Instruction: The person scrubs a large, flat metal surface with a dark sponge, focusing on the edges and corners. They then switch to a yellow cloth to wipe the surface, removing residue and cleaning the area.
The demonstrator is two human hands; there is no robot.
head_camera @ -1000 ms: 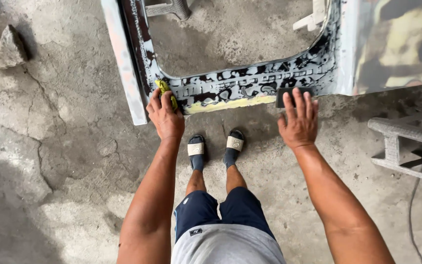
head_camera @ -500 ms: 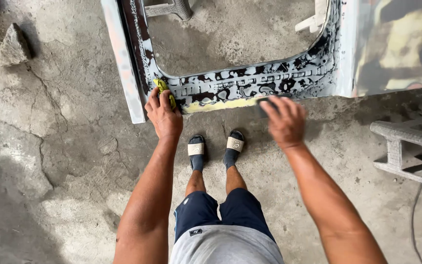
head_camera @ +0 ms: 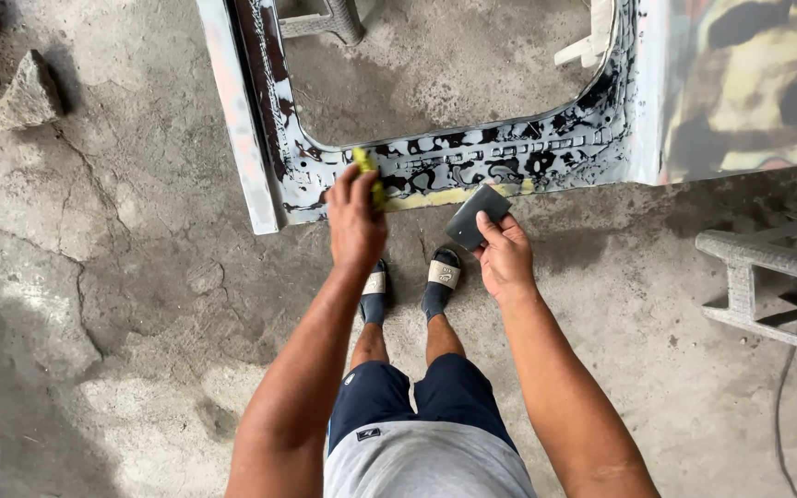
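Note:
A stripped car body panel point(head_camera: 509, 161) with black and white patches and a yellow filler strip along its lower edge lies on the concrete floor in front of me. My left hand point(head_camera: 354, 221) is closed around a small yellow-green tool point(head_camera: 368, 171) and presses it on the panel's lower sill near its left corner. My right hand point(head_camera: 505, 256) holds a dark grey flat square piece point(head_camera: 477, 217), pinched by the thumb and fingers, just below the yellow strip. My two feet in sandals point(head_camera: 408, 281) stand between my arms.
A grey stone point(head_camera: 28, 95) lies at the far left on cracked concrete. A grey metal frame point(head_camera: 767, 290) sits at the right edge. Another stand's leg point(head_camera: 329, 20) shows through the panel's opening. A painted panel point(head_camera: 749, 88) fills the upper right.
My right hand has left the sill, moved left and back toward me, and now holds the dark square piece. My left hand stays on the sill with the yellow-green tool.

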